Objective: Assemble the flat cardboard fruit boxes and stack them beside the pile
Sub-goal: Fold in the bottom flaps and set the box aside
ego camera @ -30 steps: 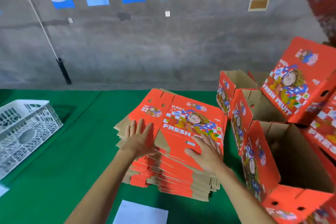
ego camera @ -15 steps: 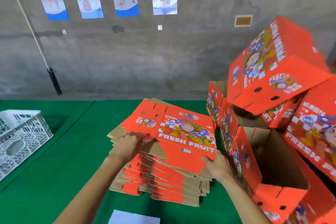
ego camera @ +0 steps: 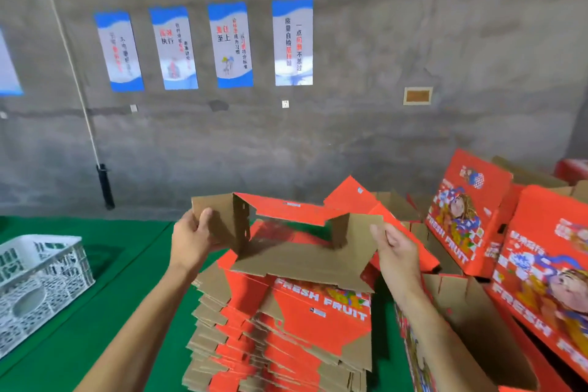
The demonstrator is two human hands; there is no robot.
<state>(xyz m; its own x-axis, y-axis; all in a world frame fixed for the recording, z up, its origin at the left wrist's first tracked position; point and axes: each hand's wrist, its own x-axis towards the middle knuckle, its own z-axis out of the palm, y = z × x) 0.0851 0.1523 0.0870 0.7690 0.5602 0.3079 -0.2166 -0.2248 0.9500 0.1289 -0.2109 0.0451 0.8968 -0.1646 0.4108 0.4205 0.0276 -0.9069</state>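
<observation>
— Hands first, then: what have they got?

— Left hand [ego camera: 194, 240] grips the brown end flap at one end of the lifted carton blank [ego camera: 299, 239], thumb on the near face and fingers wrapped behind. Right hand [ego camera: 394, 251] pinches the opposite brown flap at the other end, fingers fairly straight along the card, thumb tucked behind where I can't see it.

— So the blank runs crossways?

— Yes, its long axis goes left to right between the two hands, at about chest height, directly over the pile of flat blanks [ego camera: 286, 328]. It is half opened into a sleeve: the red panel lies on top at the far side, brown inside faces show toward the person, and there's a gap through the middle.

— Which hand is nearer to it?

— Neither, really; each holds its own end. I'd say the left is slightly higher and further out.

— And where would a finished one go?

— The assembled boxes [ego camera: 541, 264] stand just beside the pile, on the right-hand side of the green table [ego camera: 95, 312], some open-topped, some leaning. So the right hand is nearer that stack. My guess is the sleeve must be squared and its flaps folded before it swings that way.

— Anything on the left?

— A white plastic crate [ego camera: 35, 283] near the table's left edge, well apart from the pile.
</observation>
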